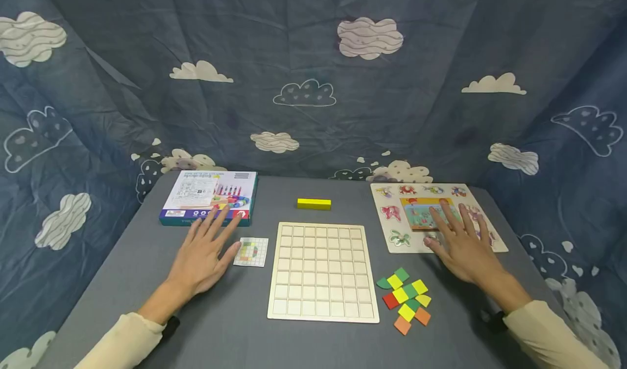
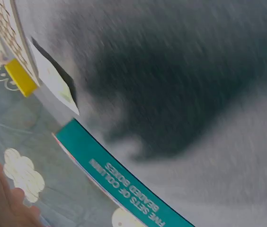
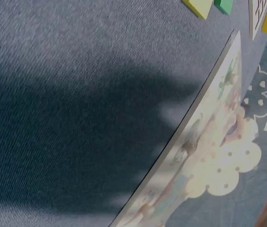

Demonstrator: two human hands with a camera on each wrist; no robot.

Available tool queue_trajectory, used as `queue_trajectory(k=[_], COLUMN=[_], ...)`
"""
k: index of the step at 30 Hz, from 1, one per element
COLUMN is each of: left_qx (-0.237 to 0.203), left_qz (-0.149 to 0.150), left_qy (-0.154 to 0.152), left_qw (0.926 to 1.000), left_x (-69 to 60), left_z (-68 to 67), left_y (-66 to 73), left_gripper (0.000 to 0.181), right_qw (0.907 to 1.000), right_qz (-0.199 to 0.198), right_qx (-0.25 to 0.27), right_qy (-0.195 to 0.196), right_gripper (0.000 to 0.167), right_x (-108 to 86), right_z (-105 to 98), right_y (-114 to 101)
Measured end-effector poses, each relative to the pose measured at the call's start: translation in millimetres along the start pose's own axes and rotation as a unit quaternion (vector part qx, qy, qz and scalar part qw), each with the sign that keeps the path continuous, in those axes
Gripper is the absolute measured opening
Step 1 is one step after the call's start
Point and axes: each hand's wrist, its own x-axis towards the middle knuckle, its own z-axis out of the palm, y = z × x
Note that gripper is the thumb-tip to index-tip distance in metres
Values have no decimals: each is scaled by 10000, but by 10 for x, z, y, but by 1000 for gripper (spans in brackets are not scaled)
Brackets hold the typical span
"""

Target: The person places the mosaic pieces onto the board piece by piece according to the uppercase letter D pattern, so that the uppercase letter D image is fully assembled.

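Observation:
In the head view my left hand (image 1: 200, 257), palm down with fingers spread, is between the boxed set (image 1: 210, 195) and the small pattern card (image 1: 251, 252), holding nothing. My right hand (image 1: 462, 246), fingers also spread, is over the lower right of the picture board (image 1: 399, 244) and holds nothing. A wooden grid board (image 1: 323, 271) of bare squares lies in the middle. Right of it is a loose group of green, yellow, red and orange pieces (image 1: 406, 294). The left wrist view shows the box's teal side (image 2: 119, 179) beyond the hand's shadow.
A yellow bar (image 1: 314, 204) lies behind the grid board. The grey table (image 1: 215, 325) ends at a dark blue cloth (image 1: 303, 31) with cloud prints, which hangs behind and at both sides.

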Motion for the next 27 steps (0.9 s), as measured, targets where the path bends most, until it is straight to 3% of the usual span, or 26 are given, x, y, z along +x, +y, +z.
queue_trajectory(k=[12, 20, 23, 27], left_qx=[-655, -1432, -2008, -3021], left_qz=[-48, -250, -207, 25], left_qy=[241, -255, -629, -1177], left_qw=[9976, 9890, 9774, 9460], left_x=[-202, -305, -333, -379], left_z=[92, 88, 98, 147], left_y=[262, 441, 494, 530], left_gripper=[63, 62, 63, 66], right_qw=[9992, 9979, 9971, 9963], right_qz=[-353, -608, -735, -838], right_qx=[29, 39, 84, 193], right_qy=[169, 236, 175, 37], right_gripper=[77, 77, 78, 77], right_x=[-122, -99, -81, -76], right_z=[51, 53, 36, 19], right_y=[-116, -119, -137, -174])
